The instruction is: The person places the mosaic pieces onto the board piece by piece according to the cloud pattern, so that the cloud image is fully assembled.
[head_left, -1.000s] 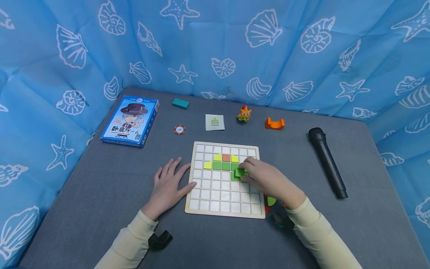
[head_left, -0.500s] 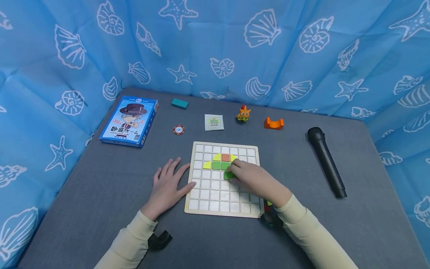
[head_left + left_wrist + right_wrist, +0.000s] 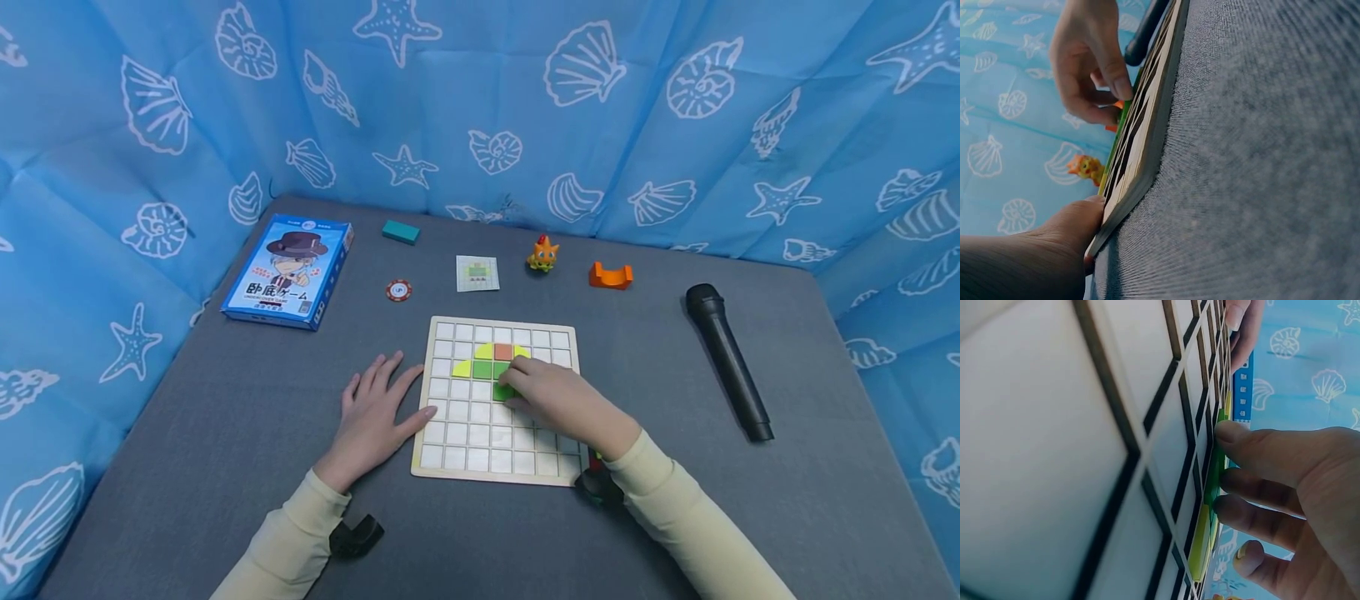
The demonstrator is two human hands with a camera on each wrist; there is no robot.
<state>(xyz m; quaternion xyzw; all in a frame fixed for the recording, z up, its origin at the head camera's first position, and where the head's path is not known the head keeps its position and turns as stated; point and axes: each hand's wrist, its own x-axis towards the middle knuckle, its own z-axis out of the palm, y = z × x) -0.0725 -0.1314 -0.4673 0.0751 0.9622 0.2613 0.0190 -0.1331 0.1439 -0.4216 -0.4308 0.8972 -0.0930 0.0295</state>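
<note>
- Right hand (image 3: 558, 400) pinches a small green tile (image 3: 503, 390) between thumb and fingers (image 3: 1254, 447), over the middle cells of the grid board (image 3: 450, 454); tile sits just below the coloured row, touching or nearly touching the board.
- Grip state: right one closed around the green tile. Left hand (image 3: 375, 412) lies flat on the counter (image 3: 225, 433), fingers straight, fingertips against the board's left edge, holding nothing.
- Handling, by judgement: the tile looks thin, stiff and light, probably wood or plastic, smooth faced. Best taken by its side edges with the fingertips; flat in a cell there is little to catch, so it may slip.
- The board looks rigid, thin and shallow-celled; it could slide on the counter, which the left hand guards against.
- Container: board cells already hold a yellow-green tile (image 3: 462, 368), green tiles (image 3: 483, 369) and an orange-red tile (image 3: 504, 352) near the top middle; other cells visible are white.
- Elsewhere on the counter: blue game box (image 3: 288, 271), teal block (image 3: 401, 232), poker chip (image 3: 399, 290), pattern card (image 3: 477, 273), orange toy figure (image 3: 543, 252), orange curved block (image 3: 611, 276), black microphone (image 3: 727, 360).
- A few loose pieces by the right wrist, mostly hidden.
</note>
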